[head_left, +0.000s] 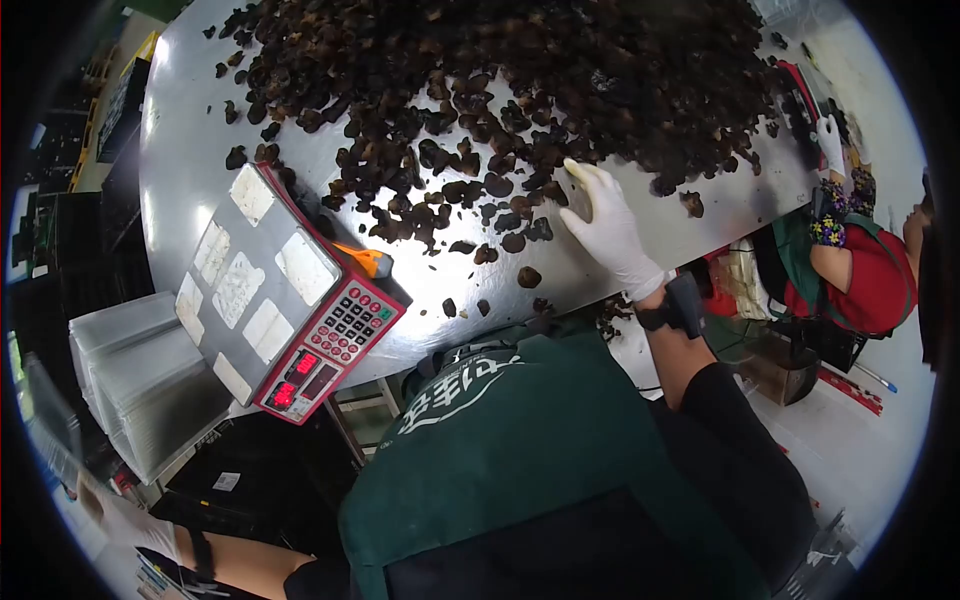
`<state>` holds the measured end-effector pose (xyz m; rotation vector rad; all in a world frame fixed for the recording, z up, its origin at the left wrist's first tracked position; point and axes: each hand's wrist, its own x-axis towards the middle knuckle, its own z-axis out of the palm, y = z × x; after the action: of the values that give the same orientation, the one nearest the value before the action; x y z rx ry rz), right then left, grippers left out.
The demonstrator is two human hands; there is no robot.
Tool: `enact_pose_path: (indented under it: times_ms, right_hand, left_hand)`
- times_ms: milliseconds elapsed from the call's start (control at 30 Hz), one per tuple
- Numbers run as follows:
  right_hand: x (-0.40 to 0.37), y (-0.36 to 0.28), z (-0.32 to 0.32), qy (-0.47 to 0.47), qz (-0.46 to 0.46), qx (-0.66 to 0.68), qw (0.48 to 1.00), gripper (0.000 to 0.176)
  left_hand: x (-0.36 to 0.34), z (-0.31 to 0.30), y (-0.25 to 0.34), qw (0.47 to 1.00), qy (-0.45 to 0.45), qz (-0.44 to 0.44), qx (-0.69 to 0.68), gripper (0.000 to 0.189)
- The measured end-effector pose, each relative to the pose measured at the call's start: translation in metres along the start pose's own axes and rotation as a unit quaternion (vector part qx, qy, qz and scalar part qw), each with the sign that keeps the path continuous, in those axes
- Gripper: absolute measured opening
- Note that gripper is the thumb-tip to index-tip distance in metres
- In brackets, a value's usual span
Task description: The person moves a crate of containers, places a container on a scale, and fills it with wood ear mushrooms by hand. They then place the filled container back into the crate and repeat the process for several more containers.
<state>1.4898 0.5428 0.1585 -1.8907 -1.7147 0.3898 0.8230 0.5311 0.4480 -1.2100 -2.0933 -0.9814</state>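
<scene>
Left hand (118, 517): held below the table's (185, 180) near-left corner; finger state cannot be told.
Scale (290, 300): set at the near edge.
Right hand (608, 228): the nearer hand; fingers laid flat, together, nothing clamped.
Dried mushrooms (520, 90): heaped just beyond those fingertips.

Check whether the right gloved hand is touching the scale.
Apart. The head view shows bare table and scattered dark pieces between the right hand and the scale.

Lost to edge and blur
The left hand (120, 515) is smeared at the rim, its grip unreadable; the dark pile (520, 70) runs off the top edge; the scale (285, 290) has digits too small to read; the right hand (605, 225) hides whatever lies under its palm.
</scene>
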Motion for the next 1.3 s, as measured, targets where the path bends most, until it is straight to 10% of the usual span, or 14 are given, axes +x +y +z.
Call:
enact_pose_path:
  times_ms: [67,200,433,767,967,1167,1300]
  right_hand:
    - [0.008,-0.010,0.009,0.029,0.001,0.003,1.000,0.062]
    - [0.039,-0.008,0.035,-0.018,-0.016,-0.036,0.999,0.056]
    - [0.070,-0.011,0.033,0.047,0.014,0.133,0.990,0.038]
    - [0.155,-0.050,0.078,-0.024,-0.133,-0.020,0.991,0.052]
    - [0.175,-0.042,0.098,-0.012,-0.120,0.100,0.988,0.016]
    - [0.187,-0.118,0.108,-0.105,-0.232,-0.042,0.966,0.073]
    - [0.182,-0.127,0.141,-0.066,-0.273,-0.121,0.952,0.060]
  left_hand:
    - [-0.028,0.007,0.018,0.975,0.080,0.206,-0.007,0.019]
    - [-0.151,0.059,0.116,0.936,-0.146,0.315,-0.061,0.019]
    - [-0.225,0.114,0.137,0.884,-0.402,0.195,-0.136,0.023]
    - [-0.236,0.122,0.156,0.874,-0.430,0.162,-0.157,0.039]
    - [-0.237,0.126,0.160,0.882,-0.420,0.151,-0.151,0.039]
    - [-0.234,0.123,0.167,0.881,-0.431,0.128,-0.148,0.039]
    - [-0.237,0.119,0.168,0.887,-0.425,0.118,-0.139,0.036]
